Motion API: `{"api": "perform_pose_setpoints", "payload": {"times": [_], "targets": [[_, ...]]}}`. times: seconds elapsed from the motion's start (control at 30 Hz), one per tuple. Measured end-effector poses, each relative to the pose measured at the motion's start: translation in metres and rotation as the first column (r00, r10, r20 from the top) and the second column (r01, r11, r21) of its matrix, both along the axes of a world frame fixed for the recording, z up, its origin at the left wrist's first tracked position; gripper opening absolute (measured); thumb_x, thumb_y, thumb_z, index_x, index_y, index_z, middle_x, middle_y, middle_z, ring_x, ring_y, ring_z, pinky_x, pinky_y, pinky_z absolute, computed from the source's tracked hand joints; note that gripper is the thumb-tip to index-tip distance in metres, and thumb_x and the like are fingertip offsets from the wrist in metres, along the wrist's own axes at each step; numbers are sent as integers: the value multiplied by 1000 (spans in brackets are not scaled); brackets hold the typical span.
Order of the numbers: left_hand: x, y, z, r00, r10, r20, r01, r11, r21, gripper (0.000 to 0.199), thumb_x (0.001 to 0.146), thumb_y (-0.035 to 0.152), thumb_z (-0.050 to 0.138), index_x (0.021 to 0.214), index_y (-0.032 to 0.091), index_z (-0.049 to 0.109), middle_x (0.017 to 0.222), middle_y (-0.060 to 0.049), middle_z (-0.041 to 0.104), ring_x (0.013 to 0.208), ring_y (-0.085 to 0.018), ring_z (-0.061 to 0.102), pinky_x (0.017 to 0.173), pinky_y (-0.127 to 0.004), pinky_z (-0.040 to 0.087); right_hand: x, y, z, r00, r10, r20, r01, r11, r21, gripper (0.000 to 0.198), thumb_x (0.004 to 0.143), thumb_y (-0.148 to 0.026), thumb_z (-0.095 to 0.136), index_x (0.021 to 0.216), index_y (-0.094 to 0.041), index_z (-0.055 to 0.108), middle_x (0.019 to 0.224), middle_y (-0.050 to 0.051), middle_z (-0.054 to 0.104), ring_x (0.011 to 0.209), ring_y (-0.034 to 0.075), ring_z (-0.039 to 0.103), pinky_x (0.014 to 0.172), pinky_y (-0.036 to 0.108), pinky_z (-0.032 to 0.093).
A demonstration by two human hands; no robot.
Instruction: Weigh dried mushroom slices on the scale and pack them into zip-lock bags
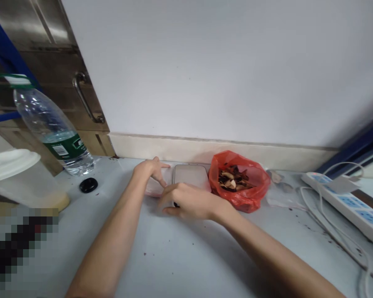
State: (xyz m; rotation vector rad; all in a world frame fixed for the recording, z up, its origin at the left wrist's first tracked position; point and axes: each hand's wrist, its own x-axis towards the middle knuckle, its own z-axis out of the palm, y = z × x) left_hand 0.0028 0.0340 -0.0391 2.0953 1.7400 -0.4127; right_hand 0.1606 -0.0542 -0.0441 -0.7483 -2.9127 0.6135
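A small flat grey metal-topped device, which looks like a compact scale, lies near the wall; its front edge is partly hidden. My left hand is beside it on the left, fingers spread, resting over a clear plastic bag. Across the front of the device is my right hand, its fingers loosely bent and apart, somewhat blurred. Nothing shows between them. Just right of the device stands an open red plastic bag with dried brown and pale pieces inside.
At left are a tilted-looking water bottle, a black round cap and a white-lidded plastic tub. A clear bag, a white power strip and loose cables lie at right. The wall closes off the back.
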Motion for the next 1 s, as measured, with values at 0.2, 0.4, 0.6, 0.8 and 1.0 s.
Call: {"api": "perform_pose_setpoints", "payload": {"times": [0.2,0.4,0.6,0.8,1.0], "targets": [[6,-5,21,994,-100,44,98,994,49,95,64,54,77,151,33,45,153,-13,50,136,-42,50,107,-51,43,73,-6,53,959,-173,-226,169,985,-34,25,93,-21,61,113,-23,76,110,4,78,93,17,72,80,28,54],[46,-29,51,876,-394,278,301,898,321,58,87,47,56,141,25,57,145,-7,60,129,-27,58,105,-36,45,155,2,80,740,-603,-298,649,756,83,26,90,-35,59,100,-19,76,92,6,78,81,19,71,74,31,55],[107,-48,47,565,-715,412,432,682,591,25,92,25,53,104,20,73,108,-5,75,97,-21,67,86,-31,51,210,22,61,306,-952,13,933,303,192,17,82,-28,66,94,-20,74,89,7,77,77,21,70,67,29,53],[131,-54,34,561,-753,343,524,644,558,22,93,23,55,104,19,74,101,-6,74,94,-21,66,85,-31,49,227,33,26,122,-963,240,986,146,84,49,67,-27,80,115,-20,71,114,13,74,91,26,72,58,28,54],[133,-52,27,593,-729,342,537,674,508,28,96,27,52,114,19,72,111,-9,73,102,-24,66,91,-35,50,232,32,25,65,-976,207,993,84,82,29,67,-11,69,95,-16,75,85,12,76,77,25,73,57,29,54]]}}
